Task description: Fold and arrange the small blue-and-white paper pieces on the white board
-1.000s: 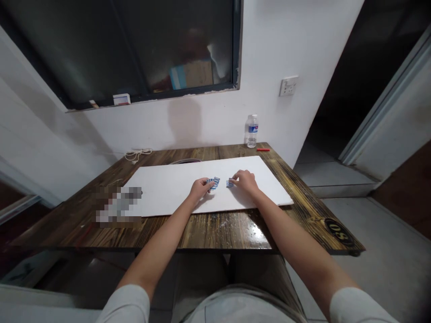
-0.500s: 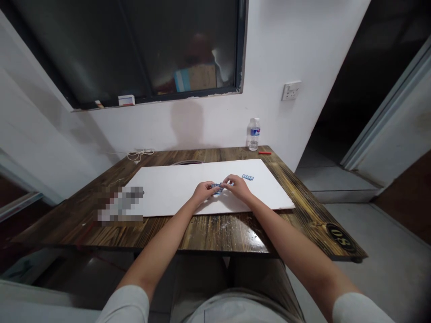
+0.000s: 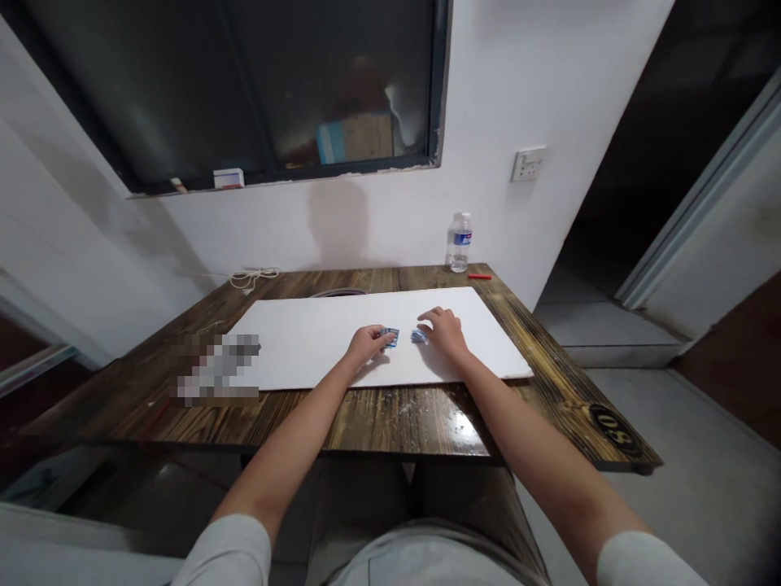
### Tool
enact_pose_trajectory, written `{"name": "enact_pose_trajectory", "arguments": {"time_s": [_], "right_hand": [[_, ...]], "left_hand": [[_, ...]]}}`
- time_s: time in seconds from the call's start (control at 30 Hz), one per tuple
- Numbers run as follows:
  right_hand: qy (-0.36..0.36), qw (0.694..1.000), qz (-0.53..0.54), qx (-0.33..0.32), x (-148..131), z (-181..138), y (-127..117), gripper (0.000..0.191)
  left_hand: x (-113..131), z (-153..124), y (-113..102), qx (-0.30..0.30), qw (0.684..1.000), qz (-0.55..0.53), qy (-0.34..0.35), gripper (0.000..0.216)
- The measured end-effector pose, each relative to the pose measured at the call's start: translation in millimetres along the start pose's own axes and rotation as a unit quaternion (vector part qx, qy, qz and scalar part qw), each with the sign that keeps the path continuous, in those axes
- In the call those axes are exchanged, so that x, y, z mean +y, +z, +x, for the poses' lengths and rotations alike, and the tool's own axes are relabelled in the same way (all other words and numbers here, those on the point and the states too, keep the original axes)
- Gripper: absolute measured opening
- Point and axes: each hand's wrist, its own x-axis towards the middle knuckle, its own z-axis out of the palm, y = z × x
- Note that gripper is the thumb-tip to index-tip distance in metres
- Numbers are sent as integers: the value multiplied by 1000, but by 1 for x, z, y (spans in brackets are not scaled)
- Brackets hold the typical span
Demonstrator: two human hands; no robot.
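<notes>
My left hand [image 3: 366,346] is closed, thumb and fingers pinching a small flat blue-and-white patterned piece [image 3: 391,337] just above the white board [image 3: 305,342]. To its right, another small blue-and-white piece [image 3: 418,335] shows close to the thumb of my right hand [image 3: 448,332]. That hand is curved over the board with thumb and index finger apart, and I see nothing gripped between them. Whether its thumb touches the piece is hard to make out. The right hand covers the area behind it.
The board rests on a dark wooden table [image 3: 390,423]. A water bottle [image 3: 461,242] and a red stick-like item [image 3: 479,277] are at the back right. A white cable [image 3: 253,278] lies at the back left. A blurred patch [image 3: 220,366] covers something at the board's left end.
My hands have moved apart; the right one went rightward from the piece in my left hand. A blue-and-white piece seen beyond the right hand before is now out of sight.
</notes>
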Motion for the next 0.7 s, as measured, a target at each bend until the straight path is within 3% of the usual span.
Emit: {"name": "enact_pose_trajectory", "arguments": {"time_s": [0.07,0.3,0.4,0.53,0.7], "right_hand": [[-11,1000,-2,-6,1,1,-1,23],[-99,988,-35,-115,7,4,-8,26],[-99,985,-51,-130,9,5,-12,24],[-68,990,-35,-118,13,7,-13,26],[-26,996,69,-54,19,10,-7,20]], "left_hand": [[-2,1,0,15,1000,-3,3,44],[-6,5,-1,24,1000,-7,15,43],[-3,4,-1,24,1000,-8,16,43],[0,2,-2,28,1000,-7,11,44],[1,2,-2,27,999,-15,7,44]]}}
